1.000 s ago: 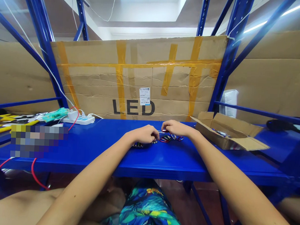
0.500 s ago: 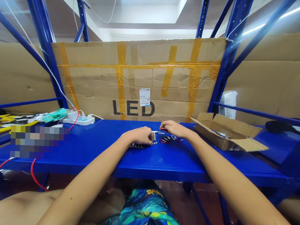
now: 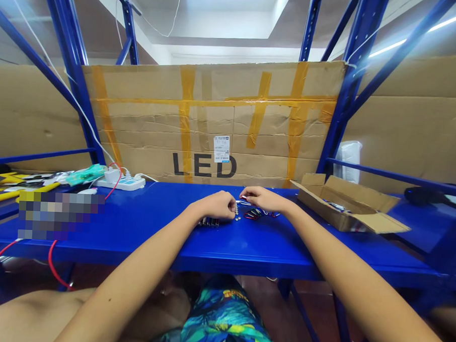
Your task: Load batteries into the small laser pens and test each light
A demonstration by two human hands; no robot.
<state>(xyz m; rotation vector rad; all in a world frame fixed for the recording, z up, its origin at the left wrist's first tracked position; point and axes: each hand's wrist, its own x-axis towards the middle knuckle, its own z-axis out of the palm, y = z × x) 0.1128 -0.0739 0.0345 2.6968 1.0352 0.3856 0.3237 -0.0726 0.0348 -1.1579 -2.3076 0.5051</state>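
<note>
My left hand [image 3: 222, 205] is closed, its fingertips pinched together beside a short column of small silver pieces [image 3: 237, 212]. What it holds, if anything, is hidden. Under its wrist lies a row of short dark and silver cylinders [image 3: 209, 222]. My right hand [image 3: 260, 197] pinches a small red piece [image 3: 244, 197], too small to name further. Just below its fingers is a cluster of red, black and blue carabiners [image 3: 253, 213], partly in the hand's shadow. A slim silver piece [image 3: 243, 203] lies between the two hands.
An open cardboard box [image 3: 335, 208] with metal parts inside stands on the right of the blue table [image 3: 142, 228]. A white power strip [image 3: 123, 182] and a pile of packets [image 3: 49, 181] lie to the left. A large LED carton [image 3: 158, 122] stands behind.
My left fingers have risen slightly from the small silver pieces. My right hand has come a little lower and towards the left hand, still pinching the red piece. The view has shifted slightly.
</note>
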